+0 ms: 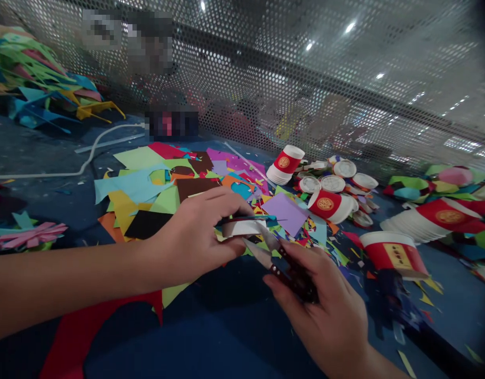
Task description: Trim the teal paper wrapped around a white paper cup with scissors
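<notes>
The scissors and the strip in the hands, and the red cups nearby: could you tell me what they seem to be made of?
Scissors: shiny metal blades, dark, probably plastic handles. Strip: apparently thin matte paper, held flat. Red cups: likely paper, with rolled white rims.

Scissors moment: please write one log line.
left hand: holds paper strip | right hand: holds scissors, blades open at strip | around: paper scraps, paper cups

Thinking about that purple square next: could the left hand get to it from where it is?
Probably yes. The purple paper square lies uncovered just beyond the left hand, nothing between. But that hand is pinching a folded paper piece at the scissors.
</notes>
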`<action>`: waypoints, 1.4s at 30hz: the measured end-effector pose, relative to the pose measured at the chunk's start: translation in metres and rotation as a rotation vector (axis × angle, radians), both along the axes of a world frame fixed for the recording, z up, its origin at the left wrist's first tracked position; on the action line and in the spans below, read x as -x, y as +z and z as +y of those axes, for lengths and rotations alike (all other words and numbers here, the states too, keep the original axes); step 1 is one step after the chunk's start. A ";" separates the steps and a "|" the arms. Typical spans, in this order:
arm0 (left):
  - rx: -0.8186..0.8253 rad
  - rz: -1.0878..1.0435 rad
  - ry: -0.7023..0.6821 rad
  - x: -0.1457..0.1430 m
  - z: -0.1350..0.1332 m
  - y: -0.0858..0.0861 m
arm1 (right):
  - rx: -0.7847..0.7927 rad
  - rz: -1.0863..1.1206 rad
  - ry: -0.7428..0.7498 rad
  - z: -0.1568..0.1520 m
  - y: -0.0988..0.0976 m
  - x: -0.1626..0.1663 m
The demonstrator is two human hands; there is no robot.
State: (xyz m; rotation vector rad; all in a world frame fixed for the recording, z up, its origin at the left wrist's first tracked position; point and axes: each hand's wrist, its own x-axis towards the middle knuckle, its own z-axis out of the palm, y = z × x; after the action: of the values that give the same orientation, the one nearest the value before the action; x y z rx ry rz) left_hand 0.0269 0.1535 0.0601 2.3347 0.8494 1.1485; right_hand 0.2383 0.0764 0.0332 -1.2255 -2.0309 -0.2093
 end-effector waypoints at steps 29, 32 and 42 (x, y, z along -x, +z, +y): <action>-0.193 0.182 0.063 0.004 0.004 -0.002 | -0.018 0.007 0.010 -0.007 0.001 0.005; -0.183 0.204 0.084 0.003 0.003 -0.001 | -0.003 0.007 -0.005 -0.005 -0.001 0.004; -0.218 0.233 0.066 0.003 0.003 0.002 | -0.015 -0.015 -0.006 -0.007 0.004 0.008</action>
State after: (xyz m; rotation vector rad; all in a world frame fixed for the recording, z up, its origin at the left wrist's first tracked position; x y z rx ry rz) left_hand 0.0238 0.1568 0.0617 2.6780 0.9280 1.0550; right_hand 0.2304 0.0695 0.0370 -1.2246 -2.0354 -0.2364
